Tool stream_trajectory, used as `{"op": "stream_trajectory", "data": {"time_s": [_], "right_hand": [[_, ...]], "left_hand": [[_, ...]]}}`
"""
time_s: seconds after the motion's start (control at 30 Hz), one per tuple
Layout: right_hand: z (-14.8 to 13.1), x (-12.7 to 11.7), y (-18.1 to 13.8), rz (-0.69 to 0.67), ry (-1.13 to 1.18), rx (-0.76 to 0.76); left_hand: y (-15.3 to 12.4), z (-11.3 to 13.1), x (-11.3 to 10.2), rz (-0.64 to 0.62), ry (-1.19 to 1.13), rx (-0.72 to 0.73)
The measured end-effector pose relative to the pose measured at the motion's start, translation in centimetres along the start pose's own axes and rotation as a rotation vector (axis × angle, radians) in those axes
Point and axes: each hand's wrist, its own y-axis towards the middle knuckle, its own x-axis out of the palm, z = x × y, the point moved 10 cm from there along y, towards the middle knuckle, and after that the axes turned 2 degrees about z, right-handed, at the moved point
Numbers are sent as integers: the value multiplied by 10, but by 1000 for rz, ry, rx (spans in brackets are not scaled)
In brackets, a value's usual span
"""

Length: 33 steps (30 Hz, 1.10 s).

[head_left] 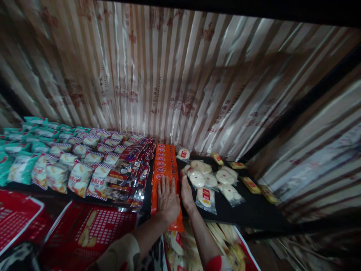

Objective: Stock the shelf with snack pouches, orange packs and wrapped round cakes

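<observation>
Orange snack packets lie overlapped in a long row on the black shelf, the nearest ones reaching over its front edge. My left hand rests flat on top of them, fingers stretched toward the back. Along the right side of the row stands my right hand, on edge with its fingers straight and the palm turned to the packets. Just right of it are clear-wrapped round white cakes. Dark red packets are stacked to the left of the orange row.
White-and-red snack bags and teal bags fill the shelf's left part. Yellow packets lie at the right. Red baskets stand below the front edge, one holding more packaged food. A corrugated, printed sheet backs the shelf.
</observation>
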Motion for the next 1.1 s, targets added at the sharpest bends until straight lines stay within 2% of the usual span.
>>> {"op": "stream_trajectory", "data": {"time_s": [0.13, 0.3, 0.4, 0.73, 0.9, 1.1], "right_hand": [[6, 3, 15, -11, -11, 8], [14, 8, 24, -24, -12, 23], [15, 8, 24, -16, -6, 12], [10, 10, 24, -27, 14, 15], [8, 8, 23, 21, -18, 34], [7, 9, 24, 28, -77, 27]], "left_hand": [[10, -5, 9, 46, 23, -6], [6, -7, 17, 169, 69, 32], [5, -6, 19, 185, 90, 49], [8, -11, 16, 155, 46, -15], [10, -9, 18, 67, 38, -8], [12, -9, 16, 25, -24, -5]]}}
